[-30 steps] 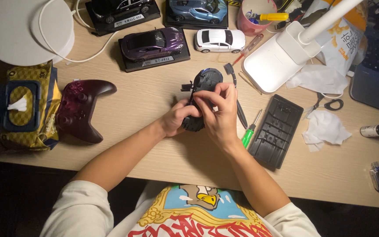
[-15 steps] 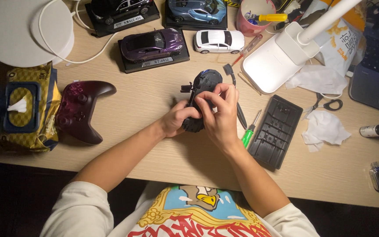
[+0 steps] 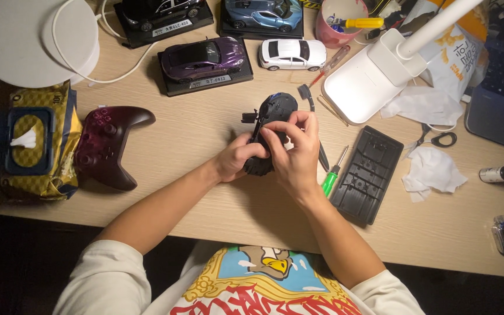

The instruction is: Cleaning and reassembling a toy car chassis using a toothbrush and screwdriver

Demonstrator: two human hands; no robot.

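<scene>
Head view: my left hand [image 3: 235, 161] grips the dark model car body [image 3: 270, 131] at the middle of the wooden desk [image 3: 193, 122], while my right hand [image 3: 294, 153] pinches its top. A slipping pinch could drop small parts among the screwdrivers [image 3: 333, 174].

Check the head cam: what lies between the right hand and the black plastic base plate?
In the head view, a green-handled screwdriver lies on the desk between the right hand and the black base plate, beside a dark tool partly under the hand.
</scene>
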